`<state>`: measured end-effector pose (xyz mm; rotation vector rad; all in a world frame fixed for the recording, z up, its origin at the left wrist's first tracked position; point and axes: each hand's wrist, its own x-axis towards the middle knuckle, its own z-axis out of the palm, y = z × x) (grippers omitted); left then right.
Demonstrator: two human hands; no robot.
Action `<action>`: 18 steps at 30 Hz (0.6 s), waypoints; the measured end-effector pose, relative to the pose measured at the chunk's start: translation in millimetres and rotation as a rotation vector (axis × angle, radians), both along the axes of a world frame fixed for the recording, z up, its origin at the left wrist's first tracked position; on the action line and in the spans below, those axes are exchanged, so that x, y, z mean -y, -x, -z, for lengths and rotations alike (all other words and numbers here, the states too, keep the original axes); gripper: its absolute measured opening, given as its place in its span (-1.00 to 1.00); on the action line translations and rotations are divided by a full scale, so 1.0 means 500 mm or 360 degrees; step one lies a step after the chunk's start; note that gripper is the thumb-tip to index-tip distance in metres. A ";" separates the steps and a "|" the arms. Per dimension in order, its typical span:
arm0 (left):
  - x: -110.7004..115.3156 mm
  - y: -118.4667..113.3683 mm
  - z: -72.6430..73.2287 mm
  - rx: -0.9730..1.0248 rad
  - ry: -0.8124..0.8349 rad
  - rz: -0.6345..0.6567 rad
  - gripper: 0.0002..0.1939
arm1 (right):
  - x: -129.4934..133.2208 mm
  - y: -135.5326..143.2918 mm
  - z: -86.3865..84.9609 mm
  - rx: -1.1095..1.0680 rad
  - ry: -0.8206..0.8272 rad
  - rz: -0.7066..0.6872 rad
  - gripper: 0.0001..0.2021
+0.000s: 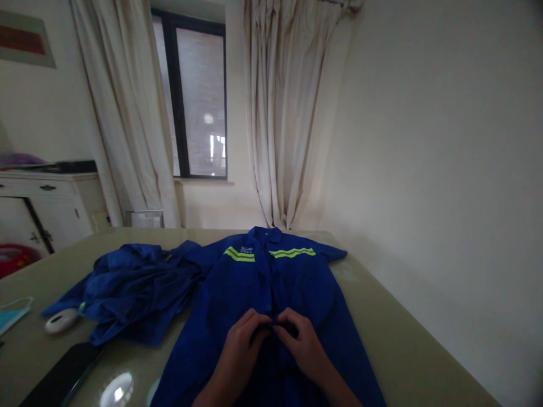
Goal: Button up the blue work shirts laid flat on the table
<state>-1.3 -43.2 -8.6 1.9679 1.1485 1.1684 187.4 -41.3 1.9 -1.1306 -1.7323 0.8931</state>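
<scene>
A blue work jacket (237, 288) with yellow-green reflective stripes lies face up on the table, its collar at the far end. My left hand (244, 345) and my right hand (301, 342) meet at its front placket, fingertips nearly touching. Each hand pinches the cloth between thumb and forefinger. A button (268, 307) shows on the placket just beyond my fingers. Whether a button sits between the fingertips is hidden.
Left of the jacket lies a crumpled blue garment (139, 282). Nearer are a white rounded object (61, 320), a black phone (63, 376) and a face mask (12, 319) on the table (407, 350). A wall (445, 169) runs along the right.
</scene>
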 end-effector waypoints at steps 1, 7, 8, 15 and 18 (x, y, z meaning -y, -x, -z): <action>0.001 -0.001 -0.003 0.0011 0.0004 -0.0008 -0.81 | 0.003 0.001 -0.002 -0.0022 0.0017 0.0006 -0.82; 0.001 -0.004 -0.010 0.0093 -0.0009 0.0013 -0.83 | 0.012 0.005 -0.012 -0.0100 -0.0014 -0.0071 -0.79; 0.001 -0.005 -0.009 0.0105 -0.0020 0.0009 -0.83 | 0.012 0.006 -0.012 -0.0089 -0.0027 -0.0072 -0.78; 0.003 -0.010 0.004 0.0125 0.0003 -0.0103 -0.85 | 0.014 0.011 -0.009 0.0023 -0.0177 0.0090 -0.75; 0.003 -0.008 0.000 0.0112 0.0026 -0.0106 -0.85 | 0.014 0.010 -0.009 0.0036 -0.0206 0.0077 -0.76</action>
